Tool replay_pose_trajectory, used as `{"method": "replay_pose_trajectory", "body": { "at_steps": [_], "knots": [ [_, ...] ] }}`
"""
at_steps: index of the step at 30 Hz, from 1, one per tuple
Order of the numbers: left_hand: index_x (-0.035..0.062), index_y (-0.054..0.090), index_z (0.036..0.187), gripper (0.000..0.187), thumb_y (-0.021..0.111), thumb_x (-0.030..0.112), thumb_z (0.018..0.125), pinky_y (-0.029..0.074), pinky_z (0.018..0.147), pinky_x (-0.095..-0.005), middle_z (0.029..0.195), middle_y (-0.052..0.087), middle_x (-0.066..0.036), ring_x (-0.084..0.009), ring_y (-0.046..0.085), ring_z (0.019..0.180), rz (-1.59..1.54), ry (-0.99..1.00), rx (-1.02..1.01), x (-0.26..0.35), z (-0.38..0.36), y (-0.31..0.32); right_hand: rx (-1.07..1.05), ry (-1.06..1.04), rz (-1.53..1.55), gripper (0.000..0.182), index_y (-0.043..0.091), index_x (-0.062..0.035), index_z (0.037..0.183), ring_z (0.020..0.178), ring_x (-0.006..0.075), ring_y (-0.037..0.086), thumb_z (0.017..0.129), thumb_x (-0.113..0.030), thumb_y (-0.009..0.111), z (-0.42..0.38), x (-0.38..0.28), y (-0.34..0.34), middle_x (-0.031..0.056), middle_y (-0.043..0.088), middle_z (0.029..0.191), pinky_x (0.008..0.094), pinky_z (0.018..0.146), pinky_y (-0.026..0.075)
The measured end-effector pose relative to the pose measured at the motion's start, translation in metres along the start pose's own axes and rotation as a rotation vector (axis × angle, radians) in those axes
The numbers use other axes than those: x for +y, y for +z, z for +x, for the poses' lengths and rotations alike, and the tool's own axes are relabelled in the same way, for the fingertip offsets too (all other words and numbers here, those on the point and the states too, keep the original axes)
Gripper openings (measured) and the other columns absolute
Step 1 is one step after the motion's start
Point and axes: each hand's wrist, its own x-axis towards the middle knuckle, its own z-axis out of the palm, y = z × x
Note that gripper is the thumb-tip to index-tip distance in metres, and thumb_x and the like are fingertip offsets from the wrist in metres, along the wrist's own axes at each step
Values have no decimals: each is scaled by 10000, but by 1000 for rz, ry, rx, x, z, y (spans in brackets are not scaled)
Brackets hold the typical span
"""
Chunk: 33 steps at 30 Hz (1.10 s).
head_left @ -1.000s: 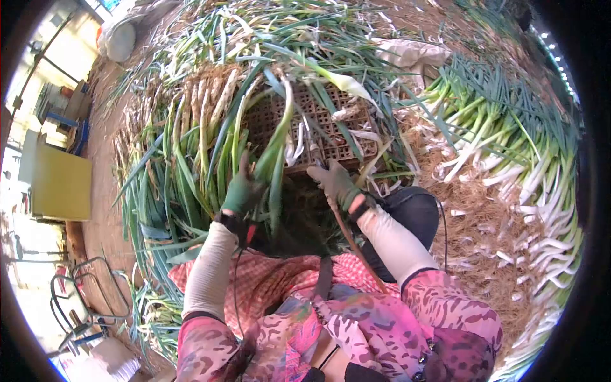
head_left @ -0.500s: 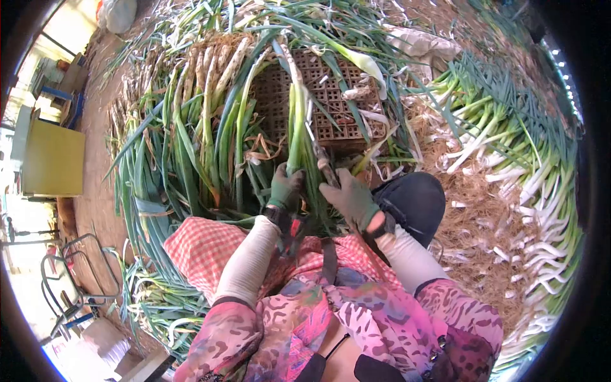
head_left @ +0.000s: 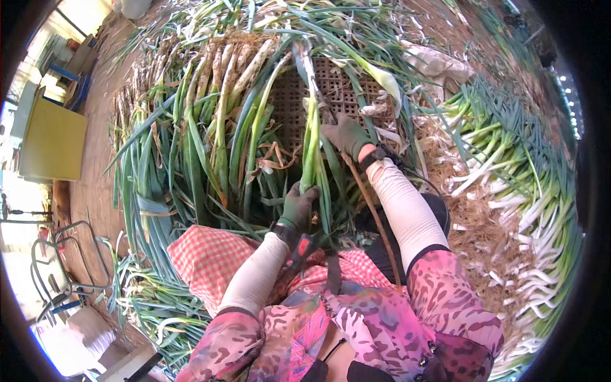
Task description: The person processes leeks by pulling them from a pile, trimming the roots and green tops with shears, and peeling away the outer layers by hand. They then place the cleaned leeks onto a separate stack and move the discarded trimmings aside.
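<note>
My left hand [head_left: 298, 209], in a dark green glove, is closed around the leafy lower part of a long green onion [head_left: 310, 137]. The onion stands away from me with its pale root end up over a brown lattice crate [head_left: 340, 83]. My gloved right hand [head_left: 349, 137] grips a thin dark nozzle [head_left: 326, 109], its tip close beside the onion's pale shaft. From that hand a brown hose [head_left: 372, 213] runs down to my lap. The fingers around the nozzle are partly hidden.
Unpeeled green onions [head_left: 210, 114] with soil-stained ends pile up on the left. Cleaned white-stemmed onions [head_left: 509, 159] lie in a row at right, beside brown root scraps [head_left: 477, 254]. A yellow box [head_left: 54, 143] and a metal-framed chair [head_left: 76, 261] stand far left.
My right hand has moved up and away from me along the onion with the nozzle, and the hose now shows at greater length. My left hand keeps its hold, slightly lower.
</note>
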Motion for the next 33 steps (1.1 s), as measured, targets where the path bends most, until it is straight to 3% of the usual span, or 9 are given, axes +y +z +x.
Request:
{"method": "replay_pose_trajectory", "body": {
  "at_steps": [3, 10, 17, 21, 25, 29, 30, 31, 33],
  "knots": [
    [15, 551, 1165, 381, 692, 183, 854, 483, 773, -263, 998, 639, -34, -119, 597, 858, -73, -30, -3, 11, -7, 3, -35, 25, 89, 619, 551, 70, 1127, 1017, 428, 609, 784, -443, 599, -25, -6, -6, 325, 612, 1067, 416, 869, 480],
    [5, 513, 1191, 357, 638, 102, 870, 519, 768, -302, 991, 623, -62, -165, 618, 882, -208, -94, -43, 10, 1, 4, -68, 17, 53, 523, 561, 30, 1062, 967, 420, 616, 802, -422, 609, -119, 9, 3, 275, 637, 1005, 447, 831, 472],
    [3, 534, 1177, 343, 642, 130, 878, 497, 773, -289, 994, 624, -55, -147, 603, 861, -197, -86, -39, -8, 2, 2, -96, 92, -17, 556, 575, 64, 1102, 1000, 419, 617, 800, -403, 598, -7, -19, -16, 303, 631, 1044, 428, 878, 464],
    [6, 535, 1179, 339, 639, 127, 880, 496, 774, -289, 987, 624, -54, -146, 600, 855, -169, -87, -40, -9, 1, 0, -145, -59, -191, 587, 593, 94, 1088, 1012, 412, 620, 787, -410, 574, 104, 9, -2, 299, 631, 1064, 415, 895, 464],
    [17, 539, 1198, 403, 676, 216, 876, 485, 806, -278, 1040, 629, -40, -128, 593, 884, -148, -108, -62, 5, -5, 4, -119, 16, -198, 618, 576, 84, 1147, 1044, 409, 612, 783, -415, 564, 83, -23, -18, 303, 616, 1107, 412, 918, 456],
    [26, 518, 1256, 409, 643, 134, 882, 490, 823, -298, 1068, 626, -49, -138, 589, 917, 92, -121, -296, -12, -10, 13, 3, 72, -233, 659, 500, 38, 1240, 1106, 408, 582, 771, -412, 611, 48, -9, 15, 295, 579, 1193, 418, 968, 437],
    [34, 537, 1245, 416, 661, 159, 868, 489, 840, -309, 1075, 636, -62, -157, 600, 935, 147, -80, -396, -27, -13, 15, 21, 86, -103, 692, 534, 65, 1160, 1013, 423, 613, 713, -449, 654, 41, 5, 24, 313, 623, 1055, 427, 874, 484],
    [42, 557, 1234, 423, 680, 183, 855, 488, 856, -320, 1082, 647, -76, -177, 612, 954, 204, -38, -495, -39, -14, 13, 39, 131, -104, 678, 536, 67, 1153, 1009, 425, 613, 705, -426, 665, 40, 21, 33, 312, 625, 1050, 430, 873, 484],
    [57, 593, 1195, 434, 710, 238, 818, 494, 858, -337, 1088, 656, -109, -214, 632, 965, 637, 37, -470, -17, -18, 9, 73, 217, -112, 653, 539, 72, 1138, 1002, 430, 612, 689, -379, 687, 39, 55, 44, 310, 627, 1038, 436, 871, 485]
  ]
}}
